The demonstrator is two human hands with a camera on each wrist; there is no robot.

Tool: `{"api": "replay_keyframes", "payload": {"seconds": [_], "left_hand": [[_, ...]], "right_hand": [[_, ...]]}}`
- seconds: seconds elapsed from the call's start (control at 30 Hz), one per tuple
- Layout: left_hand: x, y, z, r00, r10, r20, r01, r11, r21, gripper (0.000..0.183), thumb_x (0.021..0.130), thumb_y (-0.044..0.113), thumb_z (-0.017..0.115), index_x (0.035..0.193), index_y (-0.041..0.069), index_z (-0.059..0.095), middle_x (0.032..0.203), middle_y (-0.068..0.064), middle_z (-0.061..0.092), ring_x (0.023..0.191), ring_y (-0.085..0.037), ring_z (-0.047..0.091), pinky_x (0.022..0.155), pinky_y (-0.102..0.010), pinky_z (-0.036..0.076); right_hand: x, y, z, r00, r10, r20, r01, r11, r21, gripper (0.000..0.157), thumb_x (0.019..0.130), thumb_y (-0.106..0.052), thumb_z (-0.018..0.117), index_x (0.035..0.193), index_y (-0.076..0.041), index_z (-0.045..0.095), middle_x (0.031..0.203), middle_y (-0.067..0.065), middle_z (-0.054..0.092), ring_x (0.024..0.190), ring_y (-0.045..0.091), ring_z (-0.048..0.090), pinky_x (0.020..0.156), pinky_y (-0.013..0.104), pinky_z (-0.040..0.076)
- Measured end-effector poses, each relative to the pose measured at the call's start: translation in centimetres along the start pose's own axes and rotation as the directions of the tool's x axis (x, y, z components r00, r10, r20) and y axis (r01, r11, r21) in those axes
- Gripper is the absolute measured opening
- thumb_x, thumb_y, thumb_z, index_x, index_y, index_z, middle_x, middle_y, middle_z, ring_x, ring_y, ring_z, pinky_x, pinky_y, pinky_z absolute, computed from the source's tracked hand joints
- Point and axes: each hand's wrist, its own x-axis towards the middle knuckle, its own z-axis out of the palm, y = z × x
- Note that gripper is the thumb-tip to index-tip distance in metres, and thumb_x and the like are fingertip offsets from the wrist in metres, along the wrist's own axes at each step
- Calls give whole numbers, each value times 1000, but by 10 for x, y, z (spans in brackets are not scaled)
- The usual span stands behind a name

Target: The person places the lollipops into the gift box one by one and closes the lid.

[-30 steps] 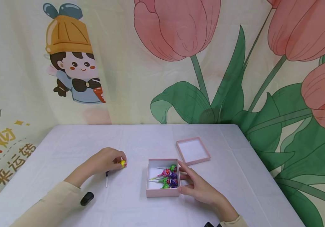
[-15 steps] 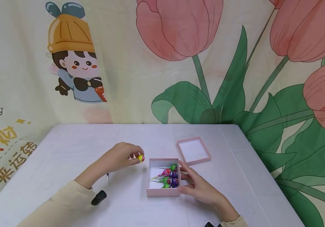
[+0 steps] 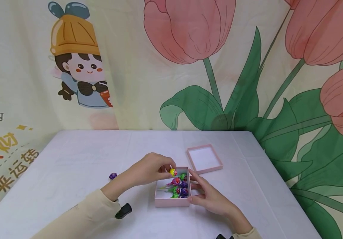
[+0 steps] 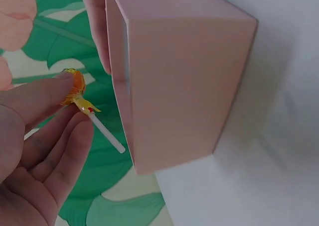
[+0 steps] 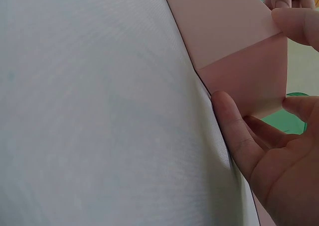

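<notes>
My left hand (image 3: 152,170) pinches a yellow-wrapped lollipop (image 4: 76,89) between thumb and fingers, over the far part of a pink box (image 3: 172,202). In the left wrist view the white stick slants down toward the box rim. Inside the box lie several lollipops, among them a pink one (image 3: 175,181), a green one (image 3: 175,190) and a purple one (image 3: 184,192), heads toward the right wall. My right hand (image 3: 208,196) holds the box at its right side, fingers spread along the wall from corner to corner.
The box's lid (image 3: 204,159) lies hollow side up behind the box, to the right. One purple lollipop (image 3: 113,176) rests on the white tablecloth (image 3: 81,152) at the left, its stick hidden by the left forearm. A printed curtain (image 3: 135,66) hangs behind the table.
My left hand has lifted the yellow lollipop from the left side of the table and carried it right, over the box. The right hand has stayed at the box.
</notes>
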Motion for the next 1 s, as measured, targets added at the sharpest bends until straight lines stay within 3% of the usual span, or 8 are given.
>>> {"api": "replay_keyframes", "payload": {"seconds": [0.27,0.7,1.0], "left_hand": [[10,10,17,999,38,37,-35,997,-74,18,93,13,84,110,16,78,89,11,74,79,-1,63,76,-23,57],[7,3,36,995,-31,98,34,999,-34,14,93,17,85,105,16,77,84,10,72,74,0,60,72,-19,54],[3,1,43,991,-26,134,28,1000,-6,12,93,15,84,102,15,76,81,12,68,71,0,57,68,-19,52]], "right_hand": [[-1,-1,-2,1000,-17,11,17,1000,-4,90,100,-29,76,170,-36,20,168,13,34,146,36,49,105,34,55],[0,1,-2,1000,-19,16,19,1000,11,91,100,-28,76,171,-34,19,169,15,34,147,37,48,106,35,55],[0,2,-1,1000,-7,18,7,1000,24,91,100,-28,77,170,-37,20,168,15,34,146,37,48,105,33,54]]}}
